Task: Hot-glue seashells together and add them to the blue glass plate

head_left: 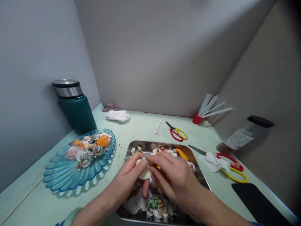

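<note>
Between the fingers of both hands is a pale scallop-like seashell (146,173), with small rounded shells or bits at its top. My left hand (130,174) pinches it from the left, thumb across its front. From the right, my right hand (175,174) presses its fingertips against the shell's upper edge; whatever small piece they grip there is hard to make out. Both hands are above a metal tray (135,144) of mixed shells, among them a large white shell (138,202), a green piece (154,202) and a brown-spotted spiral shell (161,207).
A blue scalloped dish (68,180) with shells and a green bottle (76,110) stand left. Behind the tray lie small scissors (176,131) and a white tube (158,127). At right are larger scissors (235,174) under tissue, a black phone-like slab (258,204), a jar (244,135) and a red cup (198,119) of glue-like sticks.
</note>
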A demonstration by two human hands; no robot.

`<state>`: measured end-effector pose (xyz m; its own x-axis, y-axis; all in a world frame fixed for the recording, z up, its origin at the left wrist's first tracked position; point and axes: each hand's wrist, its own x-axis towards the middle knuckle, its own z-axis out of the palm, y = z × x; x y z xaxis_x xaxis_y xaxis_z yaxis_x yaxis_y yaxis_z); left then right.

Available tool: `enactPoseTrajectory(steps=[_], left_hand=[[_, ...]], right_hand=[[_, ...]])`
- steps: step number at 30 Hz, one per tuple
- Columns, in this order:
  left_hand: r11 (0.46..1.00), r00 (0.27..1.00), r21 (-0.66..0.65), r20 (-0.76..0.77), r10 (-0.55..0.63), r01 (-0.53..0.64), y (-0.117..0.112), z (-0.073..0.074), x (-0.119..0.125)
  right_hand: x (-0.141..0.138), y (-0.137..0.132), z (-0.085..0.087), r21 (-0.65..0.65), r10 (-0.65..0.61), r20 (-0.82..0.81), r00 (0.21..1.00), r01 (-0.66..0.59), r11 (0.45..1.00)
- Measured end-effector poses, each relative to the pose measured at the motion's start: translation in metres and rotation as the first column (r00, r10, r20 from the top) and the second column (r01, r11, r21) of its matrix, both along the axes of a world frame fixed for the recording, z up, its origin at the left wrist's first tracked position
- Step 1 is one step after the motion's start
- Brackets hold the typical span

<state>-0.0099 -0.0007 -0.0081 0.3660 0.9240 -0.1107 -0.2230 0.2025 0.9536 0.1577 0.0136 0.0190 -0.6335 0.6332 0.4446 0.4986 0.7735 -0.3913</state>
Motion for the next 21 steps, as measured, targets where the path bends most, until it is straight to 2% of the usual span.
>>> enactPoseTrajectory(steps=[4, 11, 16, 21], left_hand=[[0.999, 0.993, -0.025, 0.115, 0.022, -0.019, 0.0013, 0.0012, 0.0017], [0.999, 0.984, -0.035, 0.178, 0.027, -0.021, 0.0022, 0.0028, 0.0009], [1.000, 0.980, -0.026, 0.201, 0.010, -0.005, 0.0034, 0.0011, 0.0004], [0.998, 0.985, -0.043, 0.160, 0.060, -0.054, 0.0016, -0.0037, 0.0016]], right_hand=[[0.0005, -0.0004, 0.0006, -0.039, 0.006, -0.010, 1.000, -0.006, 0.999], [-0.0015, -0.0020, -0.0009, -0.087, -0.022, -0.028, 0.999, 0.020, 0.996], [-0.0024, -0.0022, -0.0030, -0.067, -0.025, -0.048, 0.999, 0.022, 0.998], [-0.0029, -0.0022, -0.0037, -0.038, -0.021, -0.054, 0.998, 0.019, 0.999]])
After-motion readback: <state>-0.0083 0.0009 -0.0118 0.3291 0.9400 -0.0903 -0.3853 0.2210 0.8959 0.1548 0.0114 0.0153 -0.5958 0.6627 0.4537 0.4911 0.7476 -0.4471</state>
